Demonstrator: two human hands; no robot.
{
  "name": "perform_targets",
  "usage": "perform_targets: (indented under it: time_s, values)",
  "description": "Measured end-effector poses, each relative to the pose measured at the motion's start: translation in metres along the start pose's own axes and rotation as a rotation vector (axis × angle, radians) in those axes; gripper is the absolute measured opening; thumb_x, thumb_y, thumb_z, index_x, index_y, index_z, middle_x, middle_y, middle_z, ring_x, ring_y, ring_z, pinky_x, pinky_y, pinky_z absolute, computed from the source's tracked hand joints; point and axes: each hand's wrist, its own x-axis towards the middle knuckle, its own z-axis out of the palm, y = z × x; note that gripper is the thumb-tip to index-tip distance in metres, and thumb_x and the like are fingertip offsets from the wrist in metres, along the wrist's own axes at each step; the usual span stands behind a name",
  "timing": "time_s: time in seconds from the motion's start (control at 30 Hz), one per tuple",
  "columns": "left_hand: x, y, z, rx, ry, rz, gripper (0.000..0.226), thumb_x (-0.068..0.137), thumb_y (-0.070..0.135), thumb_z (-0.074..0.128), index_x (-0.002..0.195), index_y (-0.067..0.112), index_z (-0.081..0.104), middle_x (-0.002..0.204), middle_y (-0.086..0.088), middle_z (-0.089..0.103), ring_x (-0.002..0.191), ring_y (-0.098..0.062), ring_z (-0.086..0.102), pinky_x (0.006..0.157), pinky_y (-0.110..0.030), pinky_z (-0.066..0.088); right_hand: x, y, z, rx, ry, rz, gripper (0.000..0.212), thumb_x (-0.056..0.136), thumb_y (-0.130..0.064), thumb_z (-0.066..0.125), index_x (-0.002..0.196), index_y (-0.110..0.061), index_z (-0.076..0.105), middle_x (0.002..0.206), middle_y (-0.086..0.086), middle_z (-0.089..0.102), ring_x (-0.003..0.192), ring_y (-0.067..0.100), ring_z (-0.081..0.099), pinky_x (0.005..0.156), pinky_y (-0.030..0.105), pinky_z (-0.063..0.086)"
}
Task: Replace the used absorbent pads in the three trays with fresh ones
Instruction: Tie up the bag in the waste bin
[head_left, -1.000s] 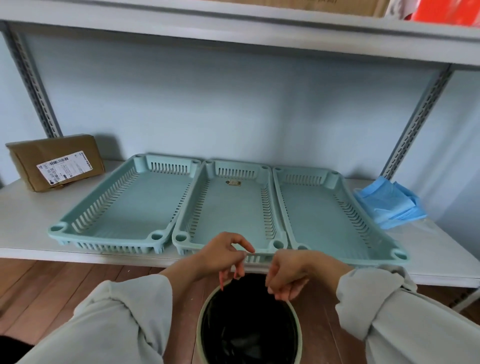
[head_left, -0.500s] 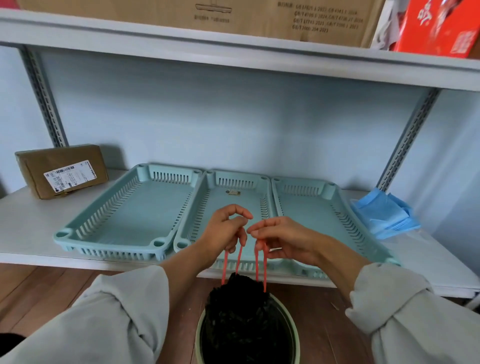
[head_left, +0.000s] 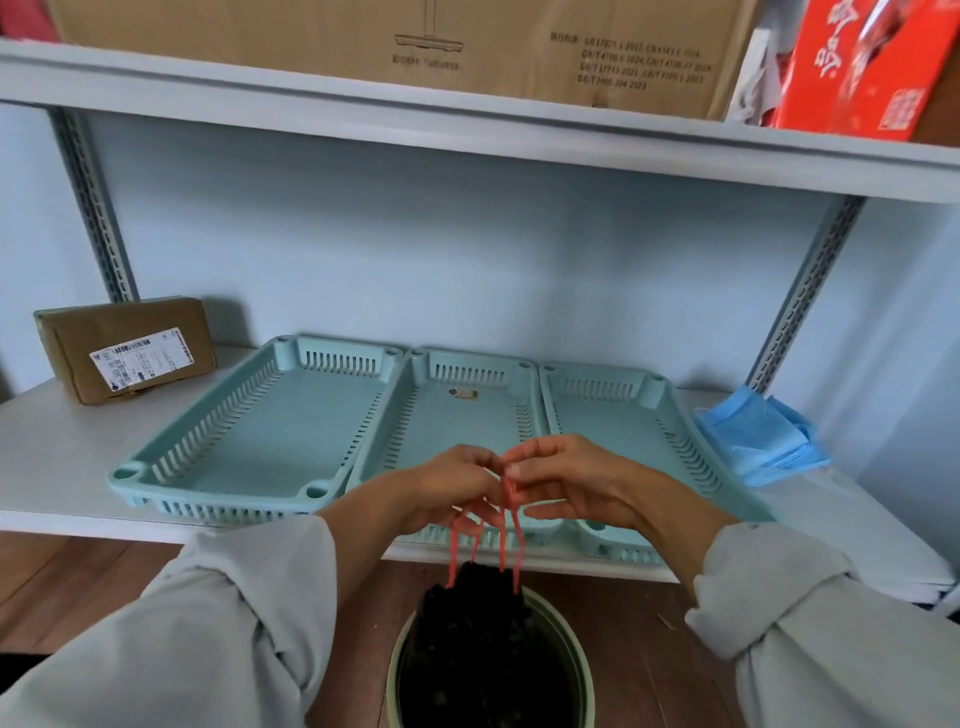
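Observation:
Three pale green slotted trays stand side by side on the white shelf: the left tray (head_left: 260, 431), the middle tray (head_left: 457, 421) and the right tray (head_left: 618, 421), all with bare floors. A stack of folded blue pads (head_left: 758, 436) lies to their right. In front of the trays my left hand (head_left: 441, 488) and my right hand (head_left: 571, 483) meet, each pinching the red drawstrings (head_left: 506, 530) of a black bin bag (head_left: 472, 623). The bag's mouth is gathered shut and it sits in a round bin (head_left: 576, 644) on the floor.
A taped cardboard parcel (head_left: 130, 348) with a label sits at the shelf's left end. The upper shelf (head_left: 467, 124) carries a large cardboard box (head_left: 415, 41) and a red carton (head_left: 857, 67). Slotted metal uprights flank the bay. The floor below is wooden.
My hands rose from the open bin mouth, drawing the red strings up and pulling the bag's mouth closed. They have now come together with the strings pinched between them.

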Motion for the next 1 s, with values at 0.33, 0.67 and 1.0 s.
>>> perform_targets:
  time_s: [0.33, 0.67, 1.0]
  values:
    - [-0.001, -0.010, -0.005, -0.027, -0.202, 0.005, 0.037, 0.088, -0.004, 0.055, 0.122, 0.012, 0.055, 0.107, -0.006, 0.068, 0.073, -0.011, 0.067, 0.056, -0.023, 0.056, 0.001, -0.002, 0.000, 0.014, 0.020, 0.005, 0.012, 0.084, 0.001, 0.065, 0.090, -0.009, 0.064, 0.078, 0.011, 0.073, 0.065, 0.017, 0.072, 0.062, 0.026, 0.060]
    - [0.011, -0.019, -0.002, -0.149, -0.003, 0.078, 0.037, 0.101, 0.033, 0.040, 0.101, 0.008, 0.066, 0.074, -0.001, 0.065, 0.055, -0.006, 0.061, 0.047, -0.017, 0.048, 0.011, 0.061, 0.009, -0.093, 0.009, -0.008, 0.059, 0.094, -0.058, 0.033, 0.111, -0.013, 0.067, 0.107, 0.006, 0.073, 0.103, 0.018, 0.068, 0.096, 0.036, 0.050]
    - [0.016, -0.020, -0.007, -0.033, 0.089, -0.038, 0.019, 0.096, 0.024, 0.055, 0.107, 0.010, 0.057, 0.086, -0.003, 0.062, 0.057, -0.007, 0.063, 0.045, -0.018, 0.050, 0.024, 0.085, 0.024, -0.048, 0.195, 0.003, 0.025, 0.099, -0.017, 0.048, 0.087, -0.007, 0.066, 0.064, 0.005, 0.060, 0.053, 0.010, 0.060, 0.058, 0.020, 0.054]
